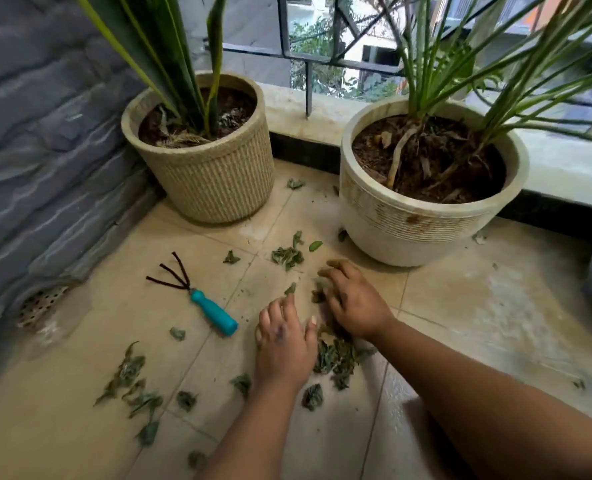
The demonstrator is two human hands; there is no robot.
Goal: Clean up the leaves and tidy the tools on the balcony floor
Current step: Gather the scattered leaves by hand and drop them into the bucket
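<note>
Mostly leaves: wilted, curled green scraps, heaped thickest between the two hands, scattered thinner toward the lower left and up near the white pot. Featherweight and limp by the look of them, likely to crumble or drift; best raked together with flat palms and scooped from underneath, not pinched one by one. Left hand flat on the tile, fingers spread and straight, gripping nothing, just beside the heap. Right hand palm down with fingers loosely curved over a few scraps, apparently pressing and sweeping, not clenched around anything. Off to the left, well apart from both hands, a hand rake: dark metal prongs, teal handle, rigid and light, easiest taken by the handle. Behind it the woven pot, and a floor drain at the wall.
</note>
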